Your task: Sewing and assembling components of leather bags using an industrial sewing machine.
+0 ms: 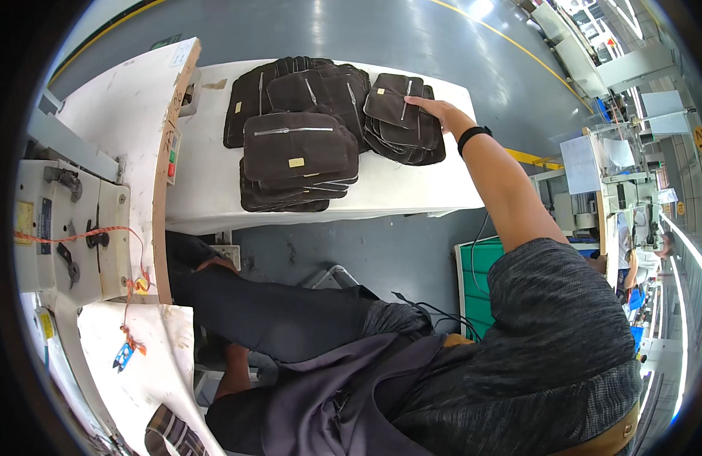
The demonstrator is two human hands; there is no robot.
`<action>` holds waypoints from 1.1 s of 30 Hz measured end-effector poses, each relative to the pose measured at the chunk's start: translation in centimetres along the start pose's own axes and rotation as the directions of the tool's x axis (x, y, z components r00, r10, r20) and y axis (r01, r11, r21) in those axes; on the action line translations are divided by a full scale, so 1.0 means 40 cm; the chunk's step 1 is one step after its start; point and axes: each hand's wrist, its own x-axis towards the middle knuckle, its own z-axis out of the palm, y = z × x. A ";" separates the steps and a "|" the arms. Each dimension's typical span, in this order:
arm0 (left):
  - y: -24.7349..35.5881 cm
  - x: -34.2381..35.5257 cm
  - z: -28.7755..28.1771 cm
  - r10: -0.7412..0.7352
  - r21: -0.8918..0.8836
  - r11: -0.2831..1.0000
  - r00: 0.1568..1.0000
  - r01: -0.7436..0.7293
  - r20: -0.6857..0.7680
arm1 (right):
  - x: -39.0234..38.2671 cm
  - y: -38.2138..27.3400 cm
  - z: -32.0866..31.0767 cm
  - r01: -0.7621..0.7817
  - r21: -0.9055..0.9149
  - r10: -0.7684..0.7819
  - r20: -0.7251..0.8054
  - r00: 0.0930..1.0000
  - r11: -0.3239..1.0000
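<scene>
While grey floor [400,34] borders a white table [423,188], the right hand [437,110] touches a brown panel [385,100], grip unclear, left hand unseen.

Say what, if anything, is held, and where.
The right hand touches a zippered brown panel near its right edge; whether it grips cannot be told.

Heathered charcoal short-sleeved shirt [567,304], slim black wristband [473,135]; purplish-grey apron [305,403], plain black trousers [282,323]

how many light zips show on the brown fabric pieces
5 visible: front zip, rightmost zip, back-left zip, back-middle zip, back-right zip; more may be hidden
</scene>
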 end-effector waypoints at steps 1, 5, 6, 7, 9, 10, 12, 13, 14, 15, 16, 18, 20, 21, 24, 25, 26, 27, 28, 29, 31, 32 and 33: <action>-0.001 0.000 0.002 -0.005 -0.010 1.000 1.000 0.005 -0.003 | -0.006 -0.006 -0.005 -0.036 -0.038 0.037 0.033 0.999 0.999; -0.001 -0.018 0.007 -0.042 -0.055 0.998 0.998 0.040 -0.038 | -0.026 0.016 -0.005 0.047 0.228 -0.095 0.203 0.975 0.973; -0.002 -0.022 0.004 -0.053 -0.060 0.997 0.997 0.050 -0.048 | -0.027 0.020 -0.007 0.032 0.269 -0.093 0.215 0.972 0.962; -0.004 -0.024 0.001 -0.061 -0.063 0.996 0.997 0.057 -0.053 | -0.026 0.024 -0.009 0.047 0.251 -0.090 0.162 0.983 0.967; -0.007 -0.029 -0.008 -0.072 -0.064 0.996 0.996 0.068 -0.052 | -0.017 0.025 -0.014 0.080 0.283 -0.139 0.195 0.971 0.956; -0.009 -0.028 -0.011 -0.073 -0.064 0.995 0.996 0.070 -0.048 | -0.012 0.018 -0.021 0.097 0.247 -0.149 0.200 0.968 0.964; -0.017 -0.022 -0.010 -0.069 -0.084 0.994 0.997 0.066 -0.035 | -0.004 -0.010 -0.038 0.119 0.211 -0.182 0.307 0.934 0.970; -0.022 -0.018 -0.008 -0.045 -0.042 0.998 0.999 0.044 -0.022 | -0.002 -0.031 -0.045 0.125 0.185 -0.179 0.313 0.933 0.975; -0.028 -0.015 -0.009 -0.022 0.001 1.000 1.000 0.022 -0.009 | -0.004 -0.058 -0.052 0.166 0.095 -0.188 0.303 0.934 0.981; -0.035 -0.012 -0.010 -0.001 0.047 0.999 1.000 0.001 0.004 | -0.008 -0.088 -0.053 0.169 0.037 -0.172 0.300 0.938 0.985; -0.040 -0.009 -0.012 0.019 0.095 0.995 1.000 -0.020 0.018 | -0.016 -0.119 -0.055 0.220 -0.029 -0.199 0.324 0.925 0.975; -0.047 -0.006 -0.018 0.042 0.151 0.987 0.999 -0.047 0.033 | -0.040 -0.174 -0.045 0.253 -0.103 -0.207 0.330 0.921 0.962; -0.044 -0.005 -0.024 -0.003 0.132 0.991 1.000 0.001 0.021 | -0.065 -0.215 -0.022 0.486 -0.312 -0.402 0.297 0.866 0.817; -0.038 -0.007 -0.028 -0.003 0.135 0.991 1.000 0.000 0.023 | -0.074 -0.224 0.001 0.482 -0.316 -0.388 0.317 0.865 0.817; -0.017 -0.015 -0.039 0.058 0.201 0.977 0.997 -0.067 0.052 | -0.086 -0.213 0.078 0.545 -0.393 -0.489 0.242 0.838 0.741; -0.010 -0.018 -0.038 -0.002 0.173 0.985 0.999 -0.006 0.046 | -0.086 -0.202 0.099 0.491 -0.420 -0.478 0.145 0.866 0.763; -0.006 -0.022 -0.036 -0.065 0.146 0.988 0.997 0.058 0.041 | -0.087 -0.194 0.106 0.520 -0.386 -0.512 0.132 0.849 0.762; -0.004 -0.026 -0.033 -0.070 0.148 0.987 0.997 0.063 0.040 | -0.087 -0.187 0.110 0.500 -0.380 -0.497 0.113 0.860 0.779; -0.005 -0.028 -0.028 -0.064 0.085 0.994 0.998 0.062 0.014 | -0.088 -0.180 0.112 0.534 -0.359 -0.521 0.142 0.842 0.765; -0.009 -0.032 -0.025 -0.059 0.023 0.998 0.998 0.059 -0.013 | -0.088 -0.174 0.112 0.523 -0.307 -0.503 0.149 0.852 0.795; -0.023 -0.034 -0.015 -0.078 0.005 0.997 0.997 0.078 -0.016 | -0.086 -0.164 0.113 0.503 -0.254 -0.480 0.151 0.864 0.826; -0.031 -0.034 -0.009 -0.098 -0.017 0.995 0.995 0.098 -0.017 | -0.081 -0.161 0.120 0.524 -0.278 -0.508 0.131 0.851 0.805; -0.041 -0.033 -0.003 -0.097 -0.021 0.995 0.995 0.096 -0.016 | -0.076 -0.159 0.124 0.562 -0.293 -0.549 0.135 0.825 0.773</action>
